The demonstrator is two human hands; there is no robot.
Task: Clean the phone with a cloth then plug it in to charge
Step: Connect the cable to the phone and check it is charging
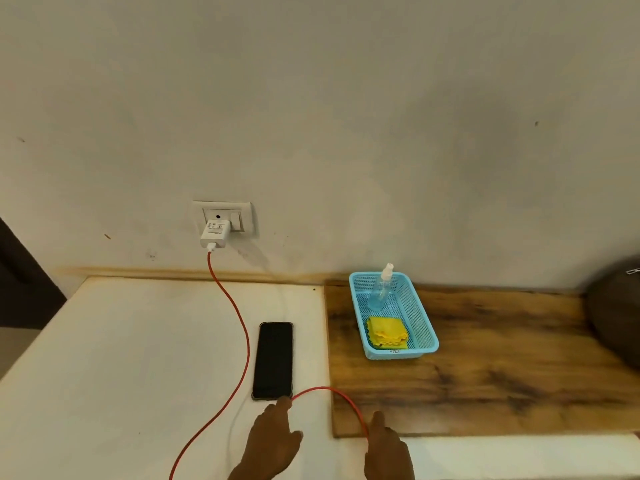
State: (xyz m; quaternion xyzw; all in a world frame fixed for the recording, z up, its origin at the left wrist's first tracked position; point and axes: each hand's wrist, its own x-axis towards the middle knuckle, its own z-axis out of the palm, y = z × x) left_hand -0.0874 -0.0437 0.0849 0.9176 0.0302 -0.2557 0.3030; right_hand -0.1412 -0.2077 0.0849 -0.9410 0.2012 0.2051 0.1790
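Observation:
A black phone (273,360) lies screen up on the white table (138,358). A red cable (239,323) hangs from the white charger (214,234) in the wall socket (225,216), drops past the phone's left side and leaves the bottom of the view. Another stretch of it arcs from the phone's near edge over to my right hand (386,448), which closes around it. My left hand (277,438) rests its index fingertip on the phone's near edge, where the cable meets it. A folded yellow cloth (387,330) lies in the blue basket (427,337).
The blue basket stands on a wooden board (502,368) to the right of the phone, and a clear spray bottle (381,289) stands inside it. A dark rounded object (616,306) sits at the far right edge. The wall rises directly behind the table.

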